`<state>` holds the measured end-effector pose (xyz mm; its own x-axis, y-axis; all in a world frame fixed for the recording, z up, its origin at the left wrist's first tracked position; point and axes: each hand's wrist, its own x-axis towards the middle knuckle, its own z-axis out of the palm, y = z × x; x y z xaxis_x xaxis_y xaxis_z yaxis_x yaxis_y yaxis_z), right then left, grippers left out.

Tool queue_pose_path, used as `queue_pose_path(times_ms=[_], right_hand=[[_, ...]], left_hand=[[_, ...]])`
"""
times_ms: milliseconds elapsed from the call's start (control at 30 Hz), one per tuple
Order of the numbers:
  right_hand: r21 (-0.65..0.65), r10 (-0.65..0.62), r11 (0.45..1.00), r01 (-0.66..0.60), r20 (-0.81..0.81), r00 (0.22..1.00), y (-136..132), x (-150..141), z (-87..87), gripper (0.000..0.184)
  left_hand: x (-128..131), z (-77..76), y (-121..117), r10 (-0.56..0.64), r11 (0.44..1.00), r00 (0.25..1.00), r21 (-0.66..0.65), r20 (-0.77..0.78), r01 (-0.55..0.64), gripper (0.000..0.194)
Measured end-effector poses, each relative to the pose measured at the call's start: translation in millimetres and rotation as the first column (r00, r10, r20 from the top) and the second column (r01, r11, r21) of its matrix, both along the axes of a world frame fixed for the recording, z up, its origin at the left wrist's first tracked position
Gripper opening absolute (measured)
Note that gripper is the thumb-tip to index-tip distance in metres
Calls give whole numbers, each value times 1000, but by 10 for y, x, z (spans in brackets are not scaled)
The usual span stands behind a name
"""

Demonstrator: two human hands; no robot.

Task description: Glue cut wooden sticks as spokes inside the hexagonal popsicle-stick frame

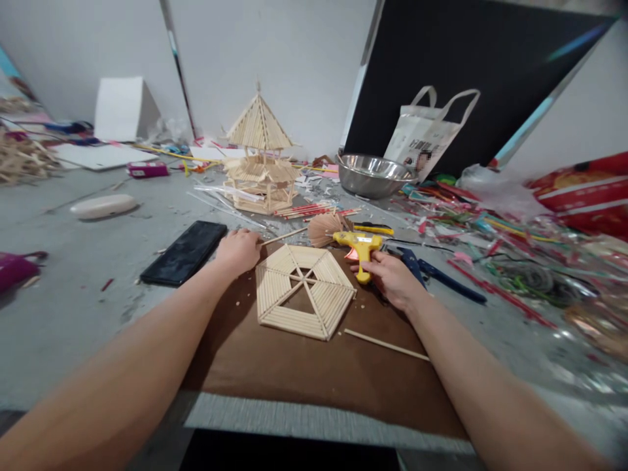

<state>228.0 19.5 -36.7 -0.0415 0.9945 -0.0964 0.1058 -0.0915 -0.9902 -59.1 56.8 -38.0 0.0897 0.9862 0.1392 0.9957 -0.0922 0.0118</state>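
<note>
My left hand [239,252] is closed on one end of a thin wooden stick [287,235], which points right and slightly away from me. My right hand [395,278] grips the handle of a yellow hot glue gun [362,243], its nozzle facing left toward the stick's far end. Between my hands, a hexagonal panel of wooden sticks [275,296] lies flat on a brown mat [294,373]. Its six spokes meet at the centre, and the near section is only partly filled, leaving a gap. A loose stick [386,345] rests at the mat's right.
A stick pagoda model [260,124] stands behind the panel. A black phone [185,252] lies left, blue-handled pliers [441,278] right. Farther back are a metal bowl [375,178], a white bag [417,137] and a brown fan-shaped piece [324,229]. Scraps [530,261] clutter the right.
</note>
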Motion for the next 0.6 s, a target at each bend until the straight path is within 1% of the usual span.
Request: queue_pose_path(times_ms=[33,67,100,133,167,200,233,300,367,400,433,467,533,600], right_hand=[[47,-7,999,1,135,991,-4,15,5,26],[109,-38,994,7,291,956,-11,30,11,29],[176,-92,984,14,444,891,-20,44,17,32],[236,-150,972,13,574,805,-30,56,22,34],[280,-200,960,6,670,714,-41,66,26,35],[307,-235,952,-4,735,636,-50,74,29,36],[317,-252,948,-13,778,576,-58,82,33,37],[341,-288,940,-23,826,484,-70,96,45,38],[393,-349,919,-28,844,407,-84,107,79,37],[420,-374,907,-37,842,389,-96,110,109,35],[436,-382,898,-57,838,390,-113,110,148,33],[437,-369,895,-86,836,407,-138,107,195,30],[374,-257,910,-178,848,463,-204,94,306,27],[262,-95,926,-273,859,503,-283,80,420,26]], left_hand=[[3,8,-6,8,1000,1000,8,-9,-8,36],[7,15,-12,16,1000,1000,17,-18,-16,36],[9,18,-17,25,999,999,24,-26,-24,36],[8,19,-19,33,999,999,28,-34,-32,36],[5,17,-18,42,999,998,31,-40,-41,36],[-2,13,-15,49,998,998,30,-43,-47,36],[-10,8,-8,52,998,998,27,-43,-50,36],[-27,-3,9,52,999,998,14,-38,-52,36],[-40,-8,23,57,998,998,8,-31,-57,36],[-44,-7,27,60,998,998,10,-28,-60,36],[-45,-5,29,64,998,998,16,-26,-64,35],[-45,-1,27,67,998,997,23,-23,-66,35],[-41,9,20,70,997,997,35,-9,-70,34],[-36,16,12,73,996,997,47,7,-73,34]])
